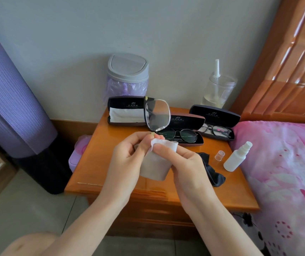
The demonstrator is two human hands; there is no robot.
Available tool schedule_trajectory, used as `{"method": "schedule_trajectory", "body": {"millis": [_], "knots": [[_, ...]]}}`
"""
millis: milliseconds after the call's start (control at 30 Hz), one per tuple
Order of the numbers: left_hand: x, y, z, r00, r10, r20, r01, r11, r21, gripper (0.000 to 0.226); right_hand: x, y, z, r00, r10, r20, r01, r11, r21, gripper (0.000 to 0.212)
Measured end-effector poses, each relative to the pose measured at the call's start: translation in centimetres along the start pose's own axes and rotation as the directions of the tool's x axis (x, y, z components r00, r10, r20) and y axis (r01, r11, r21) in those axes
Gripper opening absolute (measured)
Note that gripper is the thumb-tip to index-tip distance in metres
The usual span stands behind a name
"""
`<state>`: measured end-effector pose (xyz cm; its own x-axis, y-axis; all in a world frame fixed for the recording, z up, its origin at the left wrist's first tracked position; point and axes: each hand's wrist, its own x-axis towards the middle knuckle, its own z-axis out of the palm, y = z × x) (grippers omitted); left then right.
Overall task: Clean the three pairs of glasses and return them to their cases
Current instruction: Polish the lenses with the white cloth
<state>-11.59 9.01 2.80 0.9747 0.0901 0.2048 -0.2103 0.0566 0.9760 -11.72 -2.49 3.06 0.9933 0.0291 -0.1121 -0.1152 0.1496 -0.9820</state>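
— Holding centre frame, the left hand (127,154) has the clear-framed glasses (157,115) stood on end: one lens up in the air, the other down between the hands.

— What's the grip doing?

— Left fingers are curled, thumb and fingertips pinching the frame low down by the hinge. The right hand (183,159) pinches the grey cloth (157,163), folded over the lower lens, thumb on top.

— How will that pair handle, do you think?

— Light, I'd say, thin and a bit springy, and easy to twist out of shape. The lenses are smooth and slick, so bare fingers would smear them. Best held by the rim or the hinge, with cloth between skin and glass.

— And the rest of the job?

— Above the hands, three cases stand open on the nightstand (101,163). The left case (124,103), upper middle of the frame, holds only a white cloth, so it's likely this pair's home. The middle case (188,120) holds the round-framed pair (184,135); the right case (214,113) holds the dark-framed pair (217,130).

— Are those two cleaned?

— Can't tell from here. The spray bottle (236,157) stands uncapped at lower right.
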Motion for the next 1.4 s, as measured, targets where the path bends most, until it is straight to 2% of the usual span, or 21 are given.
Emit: {"method": "schedule_trajectory", "body": {"millis": [233,433,567,700,867,1033,1167,1400], "knots": [[0.2,-0.3,-0.3,1.000,-0.020,0.017,0.020,1.000,-0.002,0.022,0.1,-0.5,-0.6,0.999,-0.018,-0.040,0.017,0.999,-0.031,0.031],[0.1,-0.4,-0.4,0.996,-0.081,0.027,0.084,0.987,-0.135,0.024,0.1,-0.1,-1.1,0.997,-0.038,-0.069,0.033,0.997,-0.071,0.042],[0.1,-0.8,-0.3,0.996,-0.082,-0.028,0.077,0.987,-0.143,0.024,-0.1,0.1,-1.2,0.998,-0.033,-0.059,0.028,0.996,-0.089,0.042],[0.4,-0.7,-0.5,0.992,-0.109,-0.067,0.090,0.967,-0.236,0.023,-0.4,0.1,-1.5,0.999,-0.013,-0.031,0.010,0.995,-0.101,0.033],[0.4,-0.3,-0.6,0.988,-0.116,-0.104,0.078,0.945,-0.318,0.023,-0.8,0.1,-1.6,0.999,-0.005,0.041,0.011,0.988,-0.151,0.036],[0.2,-0.2,-0.8,0.985,-0.123,-0.122,0.078,0.944,-0.321,0.021,-0.8,0.5,-1.0,0.993,0.033,0.116,-0.015,0.989,-0.149,0.036],[0.2,-0.2,-0.6,0.989,-0.129,-0.078,0.104,0.956,-0.273,0.025,-0.8,0.3,-0.7,0.995,0.026,0.095,-0.016,0.995,-0.103,0.029],[0.1,-0.2,-0.3,0.993,-0.114,-0.016,0.110,0.982,-0.156,0.027,-0.4,0.1,-0.5,0.999,0.020,0.041,-0.018,0.999,-0.040,0.038]]}}
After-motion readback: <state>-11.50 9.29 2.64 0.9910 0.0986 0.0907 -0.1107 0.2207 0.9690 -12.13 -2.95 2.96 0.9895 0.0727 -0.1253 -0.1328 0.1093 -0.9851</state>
